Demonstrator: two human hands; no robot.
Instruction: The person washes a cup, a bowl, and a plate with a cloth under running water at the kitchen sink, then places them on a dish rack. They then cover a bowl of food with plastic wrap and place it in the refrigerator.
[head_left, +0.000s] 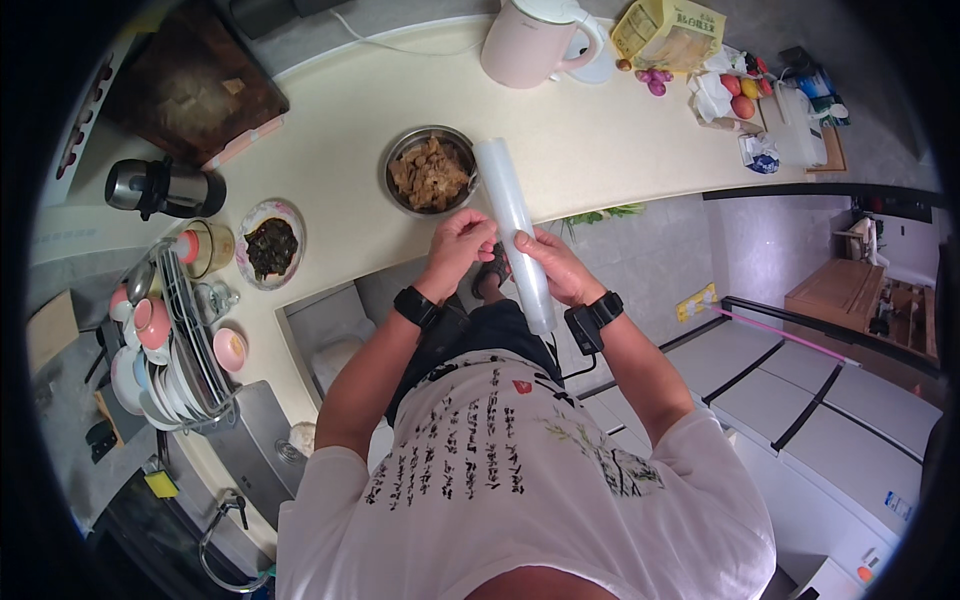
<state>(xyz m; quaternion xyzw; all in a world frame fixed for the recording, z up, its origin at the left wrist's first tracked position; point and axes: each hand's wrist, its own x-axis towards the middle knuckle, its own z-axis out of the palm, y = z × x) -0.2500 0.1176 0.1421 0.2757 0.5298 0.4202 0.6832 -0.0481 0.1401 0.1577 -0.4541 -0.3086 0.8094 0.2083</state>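
My right hand (556, 262) grips a long roll of clear plastic wrap (513, 232) near its middle, with the thumb on top. The roll is held over the counter's front edge. Just left of it is my left hand (461, 247), fingers curled with the tips together; whether they pinch the film's loose end cannot be told. Beyond my left hand, a metal bowl (389, 174) of brown cooked food (429, 174) stands on the counter, close to the roll's far end. Further left lies a patterned plate (300, 259) of dark cooked greens (271, 247).
A pink electric kettle (525, 45) stands at the back, with a yellow food bag (667, 36), shallots (655, 79) and fruit (742, 107) to its right. At left are a vacuum flask (165, 189), a dish rack (196, 330), a pink bowl (229, 349) and the sink (259, 442).
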